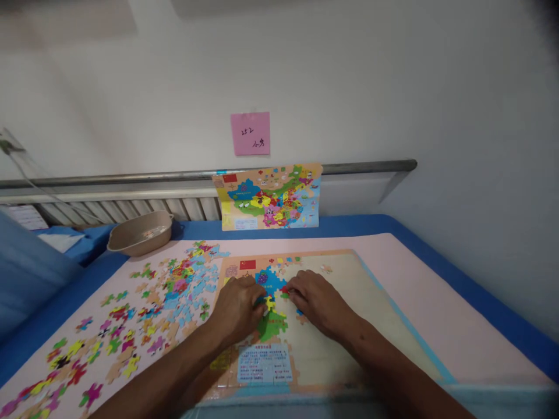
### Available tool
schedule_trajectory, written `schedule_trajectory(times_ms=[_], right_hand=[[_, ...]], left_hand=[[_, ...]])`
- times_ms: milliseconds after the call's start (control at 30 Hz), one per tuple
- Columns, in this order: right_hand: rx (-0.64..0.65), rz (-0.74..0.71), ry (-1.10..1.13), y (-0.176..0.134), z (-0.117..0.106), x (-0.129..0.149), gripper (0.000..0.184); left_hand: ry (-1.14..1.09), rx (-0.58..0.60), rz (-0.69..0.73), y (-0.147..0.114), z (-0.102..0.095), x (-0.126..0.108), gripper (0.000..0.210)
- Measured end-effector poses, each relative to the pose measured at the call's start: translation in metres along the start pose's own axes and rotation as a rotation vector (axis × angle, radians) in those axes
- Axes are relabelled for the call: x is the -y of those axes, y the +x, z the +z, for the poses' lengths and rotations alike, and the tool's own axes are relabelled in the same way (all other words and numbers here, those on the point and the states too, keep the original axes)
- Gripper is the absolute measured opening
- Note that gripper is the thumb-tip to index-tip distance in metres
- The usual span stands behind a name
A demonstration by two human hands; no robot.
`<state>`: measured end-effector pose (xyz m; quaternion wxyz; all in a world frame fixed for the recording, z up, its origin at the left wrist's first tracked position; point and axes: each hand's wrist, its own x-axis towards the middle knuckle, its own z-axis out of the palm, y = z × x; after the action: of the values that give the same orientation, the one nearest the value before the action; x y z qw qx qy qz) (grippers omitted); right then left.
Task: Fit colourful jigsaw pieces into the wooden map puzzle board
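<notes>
Grey cylindrical metal rail [371, 167]: smooth, dull sheen. Square pink paper note [251, 142]: matt. Rectangular multicoloured paper map [267, 198]: printed, smooth. Beige oval basin [140, 247]: smooth, apparently plastic. Pale pink, blue-edged tabletop [419, 297]: smooth. Cream rectangular puzzle board [340, 361]: matt, material indeterminate.

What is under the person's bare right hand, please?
The cream rectangular puzzle board lies beneath the right hand, with a small red patch by its fingertips; whatever the palm covers is hidden.
</notes>
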<state>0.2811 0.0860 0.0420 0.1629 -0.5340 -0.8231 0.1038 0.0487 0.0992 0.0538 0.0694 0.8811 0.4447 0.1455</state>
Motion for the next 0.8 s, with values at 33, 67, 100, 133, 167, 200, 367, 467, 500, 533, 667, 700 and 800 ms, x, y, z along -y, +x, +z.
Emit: schedule_trajectory(times_ms=[33, 67, 100, 133, 167, 200, 367, 467, 500, 533, 667, 700, 800], right_hand=[[0.004, 0.001, -0.007, 0.0, -0.001, 0.001, 0.012], [0.009, 0.004, -0.012, 0.001, -0.001, 0.001, 0.012], [0.013, 0.01, -0.015, 0.001, -0.001, 0.002, 0.013], [0.016, 0.016, -0.016, 0.001, -0.002, 0.002, 0.014], [0.019, 0.022, -0.017, 0.002, -0.001, 0.003, 0.015], [0.02, 0.025, -0.018, 0.002, -0.001, 0.003, 0.016], [0.027, 0.024, -0.027, 0.002, 0.0, 0.003, 0.016], [0.025, 0.027, -0.031, 0.001, -0.001, 0.004, 0.016], [0.025, 0.026, -0.036, 0.001, -0.002, 0.005, 0.016], [0.024, 0.025, -0.042, 0.001, -0.002, 0.005, 0.015], [0.026, 0.02, -0.043, 0.001, 0.001, 0.003, 0.014], [0.026, 0.02, -0.038, 0.001, 0.001, 0.002, 0.014], [0.026, 0.023, -0.028, 0.001, 0.002, 0.0, 0.013]], left_hand=[[-0.001, 0.007, 0.0, 0.004, 0.002, -0.001, 0.014], [0.002, 0.014, 0.001, 0.007, 0.003, -0.003, 0.014], [0.009, 0.024, 0.004, 0.01, 0.004, -0.004, 0.013], [0.017, 0.033, 0.007, 0.013, 0.005, -0.006, 0.012], [0.026, 0.042, 0.01, 0.015, 0.006, -0.007, 0.012], [0.032, 0.05, 0.012, 0.017, 0.006, -0.008, 0.011], [0.051, 0.079, 0.007, 0.027, 0.009, -0.012, 0.011], [0.065, 0.087, -0.011, 0.03, 0.012, -0.013, 0.012], [0.068, 0.087, -0.016, 0.03, 0.013, -0.013, 0.012], [0.07, 0.085, -0.019, 0.031, 0.014, -0.013, 0.012], [0.073, 0.08, -0.017, 0.031, 0.015, -0.014, 0.013], [0.073, 0.081, -0.014, 0.031, 0.015, -0.013, 0.013], [0.072, 0.083, -0.007, 0.031, 0.015, -0.014, 0.013]])
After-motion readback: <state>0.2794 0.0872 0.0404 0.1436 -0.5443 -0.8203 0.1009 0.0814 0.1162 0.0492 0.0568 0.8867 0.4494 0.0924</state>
